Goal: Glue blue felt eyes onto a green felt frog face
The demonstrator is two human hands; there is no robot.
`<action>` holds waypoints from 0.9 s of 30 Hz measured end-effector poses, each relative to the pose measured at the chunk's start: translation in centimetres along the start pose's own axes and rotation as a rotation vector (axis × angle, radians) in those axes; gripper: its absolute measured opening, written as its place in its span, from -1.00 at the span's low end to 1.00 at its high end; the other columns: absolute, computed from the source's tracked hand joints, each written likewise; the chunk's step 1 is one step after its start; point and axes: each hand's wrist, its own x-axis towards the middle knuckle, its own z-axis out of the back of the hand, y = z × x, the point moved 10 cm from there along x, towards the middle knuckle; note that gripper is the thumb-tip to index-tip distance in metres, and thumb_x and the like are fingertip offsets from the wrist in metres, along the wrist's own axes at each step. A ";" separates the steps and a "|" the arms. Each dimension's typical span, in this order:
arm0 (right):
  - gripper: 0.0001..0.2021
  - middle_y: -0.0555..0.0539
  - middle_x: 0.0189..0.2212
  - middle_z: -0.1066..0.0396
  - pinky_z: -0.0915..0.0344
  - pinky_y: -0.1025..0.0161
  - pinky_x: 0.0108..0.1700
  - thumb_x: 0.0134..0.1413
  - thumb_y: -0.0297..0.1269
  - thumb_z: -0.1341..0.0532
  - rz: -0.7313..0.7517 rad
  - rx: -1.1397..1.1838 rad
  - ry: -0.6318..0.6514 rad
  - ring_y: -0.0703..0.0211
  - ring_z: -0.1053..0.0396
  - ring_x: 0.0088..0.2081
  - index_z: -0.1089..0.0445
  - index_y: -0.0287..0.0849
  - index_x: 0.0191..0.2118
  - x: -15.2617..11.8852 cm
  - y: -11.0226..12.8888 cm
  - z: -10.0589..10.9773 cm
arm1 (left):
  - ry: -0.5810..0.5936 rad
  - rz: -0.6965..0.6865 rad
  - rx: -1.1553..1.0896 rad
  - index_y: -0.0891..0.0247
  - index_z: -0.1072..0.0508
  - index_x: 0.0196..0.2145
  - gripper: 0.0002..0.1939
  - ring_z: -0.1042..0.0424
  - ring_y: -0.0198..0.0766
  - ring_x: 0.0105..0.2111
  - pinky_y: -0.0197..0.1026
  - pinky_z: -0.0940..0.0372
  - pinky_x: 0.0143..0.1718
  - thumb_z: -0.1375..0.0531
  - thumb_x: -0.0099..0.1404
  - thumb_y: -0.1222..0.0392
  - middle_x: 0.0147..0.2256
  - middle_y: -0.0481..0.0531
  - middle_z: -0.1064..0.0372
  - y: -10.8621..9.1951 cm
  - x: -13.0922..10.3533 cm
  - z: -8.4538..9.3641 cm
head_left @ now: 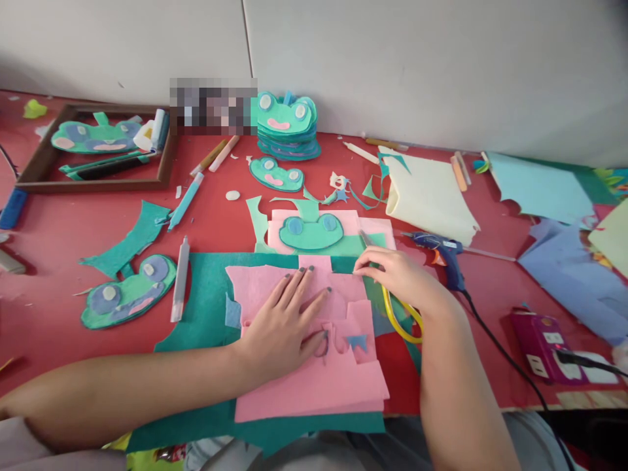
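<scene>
My left hand (287,324) lies flat with fingers spread on a pink felt sheet (314,392) with cut-out notches. The fingers of my right hand (392,275) are pinched together at the sheet's upper right edge. Beneath that hand lie yellow-handled scissors (388,314), their blades partly hidden and a tip showing beyond the fingers. Teal felt (206,294) spreads under the pink sheet. Just beyond is a green frog face (311,234) with blue eye circles and no mouth, resting on pink and green felt pieces.
A stack of frog faces (288,124) stands by the wall, with a small frog face (276,175) before it. A larger frog face (128,293) lies left. A wooden frame (46,185) holds supplies. At right are a glue gun (444,252), its cord, and a purple power strip (544,343).
</scene>
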 end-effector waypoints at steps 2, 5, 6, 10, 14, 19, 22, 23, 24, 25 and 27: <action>-0.90 0.07 -0.31 -0.42 -0.24 0.25 -0.23 0.09 -0.24 -0.14 0.002 0.014 0.027 0.20 -0.37 -0.27 -0.37 -0.03 -0.39 0.0 -0.1 -0.3 | 0.002 -0.001 0.002 0.26 -0.11 0.20 -0.41 0.07 0.17 0.24 0.15 -0.05 0.16 -0.01 0.29 -0.04 0.27 0.34 0.20 0.0 0.0 0.0; -0.91 0.07 -0.29 -0.42 -0.24 0.26 -0.22 0.09 -0.23 -0.14 0.011 0.024 0.046 0.20 -0.36 -0.25 -0.38 -0.03 -0.38 0.1 0.1 -0.7 | 0.014 -0.003 0.006 0.27 -0.11 0.20 -0.42 0.08 0.17 0.24 0.15 -0.05 0.16 0.01 0.30 -0.04 0.27 0.36 0.19 0.0 0.1 0.0; -0.91 0.06 -0.29 -0.42 -0.24 0.26 -0.21 0.09 -0.23 -0.15 0.016 0.022 0.049 0.20 -0.36 -0.24 -0.38 -0.03 -0.37 0.1 0.2 -0.8 | 0.018 -0.003 0.006 0.27 -0.11 0.20 -0.42 0.08 0.17 0.24 0.15 -0.05 0.16 0.01 0.30 -0.04 0.27 0.37 0.18 0.0 0.1 -0.1; -0.89 0.05 -0.30 -0.40 -0.22 0.27 -0.22 0.11 -0.22 -0.13 0.039 -0.024 0.050 0.21 -0.34 -0.25 -0.36 -0.06 -0.39 0.2 0.6 -1.0 | 0.022 -0.002 0.010 0.27 -0.11 0.21 -0.42 0.08 0.18 0.24 0.15 -0.05 0.16 0.02 0.30 -0.04 0.26 0.38 0.17 0.0 0.0 -0.1; -0.90 0.07 -0.32 -0.39 -0.19 0.29 -0.24 0.13 -0.27 -0.11 0.041 -0.090 0.032 0.24 -0.33 -0.27 -0.33 -0.06 -0.38 0.1 0.9 -1.0 | 0.019 -0.003 0.009 0.27 -0.10 0.21 -0.41 0.08 0.18 0.24 0.15 -0.05 0.16 0.02 0.30 -0.04 0.26 0.38 0.18 -0.1 0.1 -0.1; -0.90 0.06 -0.32 -0.38 -0.18 0.31 -0.28 0.15 -0.32 -0.09 0.062 -0.113 -0.008 0.25 -0.33 -0.28 -0.31 -0.07 -0.38 0.0 1.2 -0.6 | 0.020 0.001 0.007 0.27 -0.11 0.20 -0.42 0.07 0.18 0.24 0.15 -0.05 0.16 0.02 0.30 -0.04 0.26 0.38 0.17 -0.1 0.1 -0.2; -0.91 0.07 -0.31 -0.39 -0.19 0.31 -0.27 0.14 -0.30 -0.10 0.044 -0.087 -0.077 0.25 -0.34 -0.27 -0.33 -0.06 -0.36 0.0 0.8 0.4 | 0.025 0.002 0.004 0.28 -0.12 0.20 -0.42 0.07 0.18 0.24 0.15 -0.04 0.17 0.02 0.30 -0.04 0.26 0.39 0.17 0.0 0.0 -0.2; -0.92 0.07 -0.30 -0.39 -0.19 0.31 -0.26 0.13 -0.29 -0.11 0.035 -0.076 -0.105 0.25 -0.35 -0.27 -0.33 -0.06 -0.36 0.0 0.7 0.8 | 0.025 0.003 0.003 0.28 -0.12 0.20 -0.42 0.07 0.18 0.24 0.15 -0.03 0.17 0.02 0.30 -0.04 0.26 0.38 0.17 0.0 0.0 -0.2; -0.92 0.06 -0.30 -0.39 -0.20 0.30 -0.25 0.12 -0.29 -0.12 0.027 -0.063 -0.137 0.25 -0.35 -0.27 -0.33 -0.07 -0.36 0.0 0.5 1.2 | 0.026 0.006 0.002 0.27 -0.12 0.20 -0.42 0.07 0.18 0.24 0.15 -0.03 0.17 0.02 0.30 -0.04 0.26 0.37 0.18 0.0 0.0 -0.3; -0.93 0.06 -0.31 -0.39 -0.21 0.30 -0.24 0.12 -0.30 -0.13 0.024 -0.049 -0.172 0.24 -0.35 -0.27 -0.34 -0.08 -0.37 0.0 0.3 1.6 | 0.027 0.009 0.002 0.27 -0.12 0.20 -0.42 0.08 0.18 0.24 0.15 -0.03 0.17 0.02 0.30 -0.05 0.27 0.36 0.18 0.0 0.0 -0.3; -0.94 0.03 -0.31 -0.40 -0.22 0.28 -0.22 0.10 -0.31 -0.15 0.033 -0.024 -0.251 0.22 -0.36 -0.26 -0.35 -0.09 -0.37 0.2 0.2 2.5 | 0.033 0.011 0.002 0.26 -0.11 0.20 -0.41 0.09 0.18 0.24 0.14 -0.02 0.17 0.02 0.30 -0.06 0.27 0.35 0.19 0.1 0.0 -0.3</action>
